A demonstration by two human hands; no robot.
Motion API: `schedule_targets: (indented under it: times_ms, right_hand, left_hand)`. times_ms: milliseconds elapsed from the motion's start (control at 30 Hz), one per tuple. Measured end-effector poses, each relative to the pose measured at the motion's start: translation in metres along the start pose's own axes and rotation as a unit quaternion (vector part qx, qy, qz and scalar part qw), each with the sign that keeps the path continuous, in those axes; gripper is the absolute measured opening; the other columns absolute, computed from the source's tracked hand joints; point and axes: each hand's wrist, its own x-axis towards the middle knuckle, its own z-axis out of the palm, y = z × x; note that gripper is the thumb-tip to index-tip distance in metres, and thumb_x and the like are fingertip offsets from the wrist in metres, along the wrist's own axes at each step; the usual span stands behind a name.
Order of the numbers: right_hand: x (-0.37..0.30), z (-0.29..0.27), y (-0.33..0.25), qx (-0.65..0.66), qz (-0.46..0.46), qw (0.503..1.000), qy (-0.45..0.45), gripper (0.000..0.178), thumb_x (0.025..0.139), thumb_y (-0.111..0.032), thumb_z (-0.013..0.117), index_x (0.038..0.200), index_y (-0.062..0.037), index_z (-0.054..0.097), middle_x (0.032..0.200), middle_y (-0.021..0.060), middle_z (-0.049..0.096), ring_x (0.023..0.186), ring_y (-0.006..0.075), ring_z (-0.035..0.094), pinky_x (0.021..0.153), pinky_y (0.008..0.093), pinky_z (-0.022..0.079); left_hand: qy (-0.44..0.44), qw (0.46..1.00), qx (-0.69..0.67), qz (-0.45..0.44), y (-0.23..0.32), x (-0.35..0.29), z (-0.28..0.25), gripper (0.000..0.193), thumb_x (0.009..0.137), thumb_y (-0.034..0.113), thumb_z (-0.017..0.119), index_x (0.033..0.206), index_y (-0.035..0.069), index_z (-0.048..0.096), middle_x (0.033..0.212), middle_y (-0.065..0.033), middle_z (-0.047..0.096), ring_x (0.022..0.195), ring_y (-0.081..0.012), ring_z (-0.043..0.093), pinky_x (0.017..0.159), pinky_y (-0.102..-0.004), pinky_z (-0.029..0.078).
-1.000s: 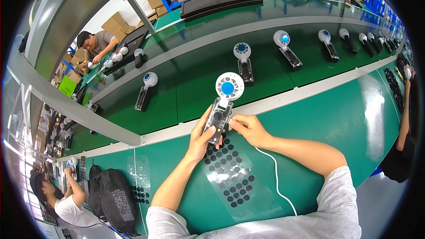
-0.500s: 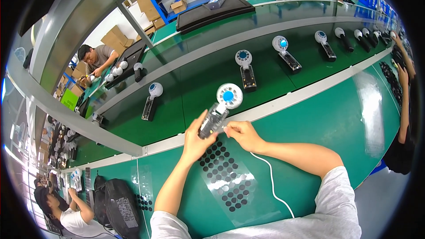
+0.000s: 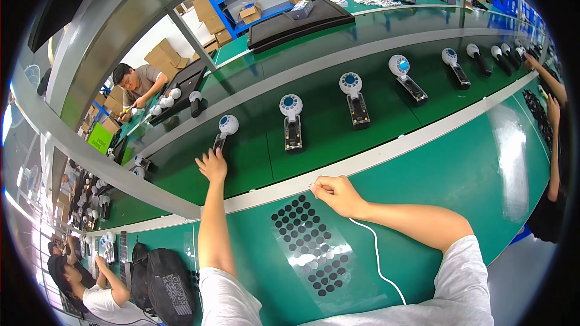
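Observation:
My left hand (image 3: 212, 165) reaches over the green belt with its fingers spread. Its fingertips lie at the handle end of a handheld device with a white round head (image 3: 228, 124); whether they touch it is hard to tell. Pinched in my right hand (image 3: 340, 195) is the end of a white cable (image 3: 377, 252), held by the belt's near edge with the small plug tip poking out. Straight ahead on the belt lies another such device (image 3: 292, 122), with a blue disc in its head and an opened handle showing electronics. Below my right hand, a clear sheet of black round stickers (image 3: 300, 224) lies on the table.
More round-headed devices (image 3: 357, 99) lie along the belt to the right. A metal frame post (image 3: 121, 175) rises at left. Black bags (image 3: 169, 284) sit on the table's left side. Co-workers (image 3: 142, 87) work across the belt and at both sides.
The device my left hand held now lies on the belt. That hand has moved left to another device. My right hand keeps the cable end. The belt's devices have shifted slightly rightward in view.

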Motion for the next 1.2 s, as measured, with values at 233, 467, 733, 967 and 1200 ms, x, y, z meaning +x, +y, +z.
schedule_targets:
  times_ms: [233,467,733,967,1200]
  right_hand:
    - [0.003,0.004,0.005,-0.004,-0.010,1.000,0.004,0.022,0.085,-0.014,0.052,0.066,-0.0033,0.054,0.050,-0.0033,0.039,0.046,0.0070,0.029,0.045,0.0216,0.025]
    - [0.004,0.007,0.014,-0.003,-0.014,0.999,0.029,0.023,0.083,-0.016,0.054,0.066,-0.0016,0.054,0.047,0.0001,0.042,0.043,0.0123,0.031,0.045,0.0257,0.027]
    - [0.009,0.010,0.008,0.003,0.002,1.000,0.014,0.023,0.084,-0.017,0.053,0.067,-0.0016,0.055,0.049,0.0005,0.044,0.044,0.0118,0.033,0.045,0.0247,0.027]
    - [0.009,0.015,-0.001,0.029,0.012,0.999,0.018,0.021,0.086,-0.017,0.052,0.070,-0.0033,0.057,0.053,-0.0024,0.042,0.049,0.0069,0.032,0.046,0.0217,0.026]
    - [0.013,0.016,0.013,0.063,0.014,0.998,-0.021,0.021,0.086,-0.016,0.051,0.072,-0.0026,0.058,0.054,0.0001,0.046,0.049,0.0087,0.034,0.046,0.0237,0.027]
  left_hand:
    - [-0.351,0.901,-0.252,0.038,0.041,0.005,-0.070,0.042,0.080,0.023,0.058,0.114,0.003,0.046,0.101,-0.0154,0.061,0.078,-0.0303,0.060,0.074,-0.0378,0.046]
    - [-0.416,0.444,-0.742,-0.281,0.086,-0.051,-0.150,0.032,0.083,0.012,0.050,0.112,-0.001,0.043,0.084,-0.0170,0.056,0.059,-0.0204,0.054,0.045,-0.0278,0.043]
    - [-0.477,0.407,-0.765,-0.148,0.101,-0.098,-0.210,0.054,0.082,0.008,0.051,0.132,0.000,0.031,0.098,-0.0192,0.055,0.065,-0.0213,0.057,0.053,-0.0294,0.051]
    - [-0.493,0.363,-0.777,-0.146,0.091,-0.097,-0.207,0.060,0.082,0.008,0.053,0.135,0.001,0.027,0.107,-0.0190,0.053,0.069,-0.0223,0.058,0.056,-0.0305,0.053]
    - [-0.523,0.338,-0.771,-0.133,0.087,-0.091,-0.211,0.063,0.081,0.007,0.054,0.137,0.003,0.025,0.115,-0.0183,0.050,0.073,-0.0219,0.058,0.061,-0.0303,0.052]
